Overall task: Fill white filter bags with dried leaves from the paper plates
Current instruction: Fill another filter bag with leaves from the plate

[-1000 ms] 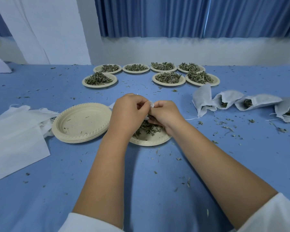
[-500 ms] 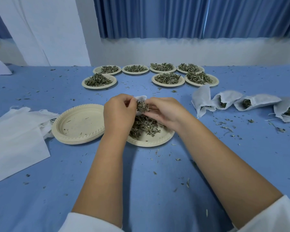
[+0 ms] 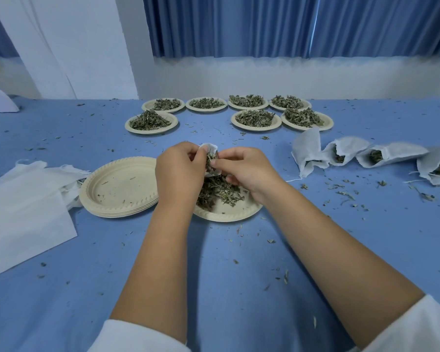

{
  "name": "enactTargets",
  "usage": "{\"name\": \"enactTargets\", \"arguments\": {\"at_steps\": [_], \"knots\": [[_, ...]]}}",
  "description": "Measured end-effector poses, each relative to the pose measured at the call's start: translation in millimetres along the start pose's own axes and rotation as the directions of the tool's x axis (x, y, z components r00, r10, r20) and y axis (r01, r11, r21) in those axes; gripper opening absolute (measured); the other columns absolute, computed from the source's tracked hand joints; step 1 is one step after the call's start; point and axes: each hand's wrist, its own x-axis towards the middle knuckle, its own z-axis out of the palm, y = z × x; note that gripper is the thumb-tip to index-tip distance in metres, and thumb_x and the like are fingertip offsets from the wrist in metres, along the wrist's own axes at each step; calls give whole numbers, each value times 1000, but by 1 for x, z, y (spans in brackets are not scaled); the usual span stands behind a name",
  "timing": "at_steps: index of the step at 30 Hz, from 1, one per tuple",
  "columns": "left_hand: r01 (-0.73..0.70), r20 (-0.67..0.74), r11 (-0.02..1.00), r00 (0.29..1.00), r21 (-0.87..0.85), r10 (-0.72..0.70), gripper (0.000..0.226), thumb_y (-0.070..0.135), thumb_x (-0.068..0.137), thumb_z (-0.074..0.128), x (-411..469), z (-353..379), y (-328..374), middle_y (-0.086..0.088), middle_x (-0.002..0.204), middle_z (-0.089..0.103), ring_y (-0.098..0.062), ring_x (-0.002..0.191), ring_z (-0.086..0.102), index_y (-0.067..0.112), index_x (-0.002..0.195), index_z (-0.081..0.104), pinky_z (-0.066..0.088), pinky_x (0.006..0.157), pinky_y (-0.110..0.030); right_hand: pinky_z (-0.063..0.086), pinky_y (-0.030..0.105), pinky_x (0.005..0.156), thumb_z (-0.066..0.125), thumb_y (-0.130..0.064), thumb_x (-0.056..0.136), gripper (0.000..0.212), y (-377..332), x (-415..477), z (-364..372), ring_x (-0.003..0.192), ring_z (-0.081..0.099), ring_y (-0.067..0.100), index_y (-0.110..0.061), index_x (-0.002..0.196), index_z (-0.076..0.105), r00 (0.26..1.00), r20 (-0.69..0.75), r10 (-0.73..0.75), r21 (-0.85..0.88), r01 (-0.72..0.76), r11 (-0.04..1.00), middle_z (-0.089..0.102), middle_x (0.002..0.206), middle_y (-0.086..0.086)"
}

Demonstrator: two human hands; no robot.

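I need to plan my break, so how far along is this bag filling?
Done: four filled bags lie at right. In hand: both hands, left hand and right hand, stuff one bag over a plate. Left: seven heaped plates behind.

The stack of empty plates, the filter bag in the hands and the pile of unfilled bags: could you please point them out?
Stack of empty plates [image 3: 120, 185], head view, top plate's bare centre.
Filter bag [image 3: 210, 148], head view, upper rim.
Unfilled bags [image 3: 23, 212], head view, flat middle.
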Motion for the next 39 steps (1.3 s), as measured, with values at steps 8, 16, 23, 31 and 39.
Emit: {"name": "enactTargets", "arguments": {"at_steps": [8, 16, 23, 31, 39], "knots": [[-72, 91, 996, 993, -61, 77, 18, 32, 91, 64, -3, 0, 3, 8, 73, 70, -10, 74, 63, 21, 82, 75, 47, 71, -27, 55, 16, 58, 67, -9, 89, 28, 5, 1, 0, 76, 64, 10, -2, 116, 63, 999, 22, 47, 46, -48, 998, 61, 98, 5], [-52, 184, 997, 981, -63, 62, 18, 34, 83, 75, -1, 4, 0, 16, 69, 61, 9, 67, 58, 25, 98, 73, 40, 60, -5, 43, 22, 45, 68, -14, 84, 23, 11, 6, -1, 36, 51, 9, -15, 65, 56, 991, -129, -24, -215, -4, 977, 56, 48, -4], [2, 56, 1000, 998, -7, -1, 9, 25, 85, 70, 2, 0, -5, 8, 77, 70, -6, 75, 64, 18, 87, 75, 42, 63, -16, 51, 18, 52, 73, -19, 86, 22, -2, 4, -6, 54, 62, 7, -14, 105, 66, 998, 50, 34, -165, -25, 986, 70, 75, 4], [159, -50, 974, 984, -163, -170, 16, 26, 91, 61, 6, -6, -6, 11, 76, 68, -8, 78, 63, 19, 93, 76, 40, 64, -17, 45, 34, 89, 72, -46, 81, 44, -2, -5, -3, 112, 53, 24, -22, 117, 65, 957, 275, -94, -766, 277, 580, 61, 114, 4], [162, 11, 980, 987, -112, -162, 15, 25, 90, 62, 7, -3, -9, 10, 76, 66, -7, 77, 60, 20, 93, 75, 36, 59, -9, 44, 34, 73, 72, -29, 83, 11, 11, -7, 6, 87, 54, 21, -24, 89, 65, 900, 386, -204, -774, 436, 458, 52, 81, -7]]}}
